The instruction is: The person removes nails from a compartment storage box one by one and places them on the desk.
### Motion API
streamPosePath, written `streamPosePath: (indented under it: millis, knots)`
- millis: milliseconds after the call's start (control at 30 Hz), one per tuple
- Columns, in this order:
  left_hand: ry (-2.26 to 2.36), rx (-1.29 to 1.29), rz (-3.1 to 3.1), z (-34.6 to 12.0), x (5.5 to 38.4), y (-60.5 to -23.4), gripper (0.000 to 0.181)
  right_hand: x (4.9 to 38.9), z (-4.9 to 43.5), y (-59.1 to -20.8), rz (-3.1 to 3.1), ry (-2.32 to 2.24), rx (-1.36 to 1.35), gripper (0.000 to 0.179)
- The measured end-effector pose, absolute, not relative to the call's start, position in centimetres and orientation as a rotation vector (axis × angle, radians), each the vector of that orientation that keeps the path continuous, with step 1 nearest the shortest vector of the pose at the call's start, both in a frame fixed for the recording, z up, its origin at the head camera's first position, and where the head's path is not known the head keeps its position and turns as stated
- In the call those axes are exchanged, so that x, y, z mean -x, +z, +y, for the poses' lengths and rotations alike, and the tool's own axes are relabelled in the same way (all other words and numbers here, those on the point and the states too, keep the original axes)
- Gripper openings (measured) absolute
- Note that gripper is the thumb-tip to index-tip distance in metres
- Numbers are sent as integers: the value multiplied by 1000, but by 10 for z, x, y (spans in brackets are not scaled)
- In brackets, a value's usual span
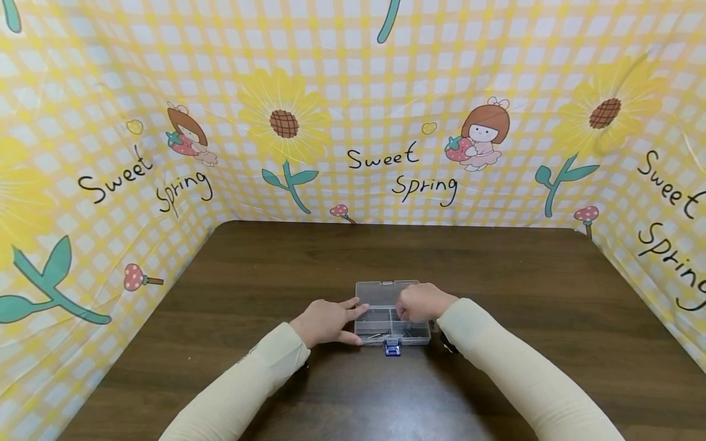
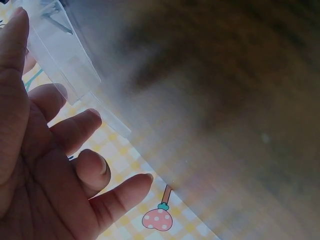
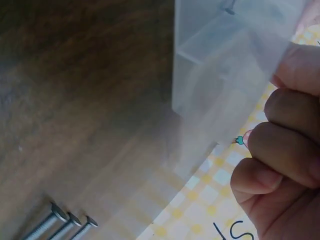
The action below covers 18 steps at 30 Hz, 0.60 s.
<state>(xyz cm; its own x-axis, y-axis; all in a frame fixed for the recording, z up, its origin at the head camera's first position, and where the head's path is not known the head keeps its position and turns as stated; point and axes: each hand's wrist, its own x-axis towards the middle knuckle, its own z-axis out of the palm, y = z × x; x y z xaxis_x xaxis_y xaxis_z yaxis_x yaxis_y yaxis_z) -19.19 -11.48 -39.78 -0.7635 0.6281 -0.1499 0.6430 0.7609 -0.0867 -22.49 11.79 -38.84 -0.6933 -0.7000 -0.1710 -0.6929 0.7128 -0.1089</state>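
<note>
Head view: a clear plastic box with divided compartments (image 1: 380, 326) sits on the brown wood-grain counter (image 1: 287, 263), its transparent lid (image 1: 377, 293) laid back and its blue plastic latch (image 1: 393, 349) facing the person. Slim metal pieces (image 1: 377, 335) lie in the near-left compartment. The left hand (image 1: 326, 321) braces the box's left side, its grip released. The right hand (image 1: 423, 301) is over the right-hand compartments, fingers curled. Work from directly above the chosen compartment, clear of the dividers.

Left wrist view: the fingers are spread and grasp nothing. Apply light, even pressure; excess force may skid the box.

Right wrist view: the fingers are bent beside the box; whether this grip grasps a small part cannot be told. Three silver metal screws (image 3: 73, 218) lie on the counter. Handle such parts singly, by the head, to avoid drops.
</note>
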Motion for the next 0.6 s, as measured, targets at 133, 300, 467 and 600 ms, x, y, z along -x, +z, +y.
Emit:
streamPosePath:
  millis: [133,300,467,600]
  knots:
    - [-202,-1022,2832,-115,192,-398,74,226,118,-384,2689,-86,1072,22]
    - [-203,-1019,2829,-115,192,-399,74,227,121,-377,2689,-114,1052,23]
    - [-183,-1026,2820,-116,193,-400,75,228,129,-373,2690,-146,1052,20]
    - [-184,-1019,2825,-116,193,-399,75,228,134,-370,2696,-181,1040,13]
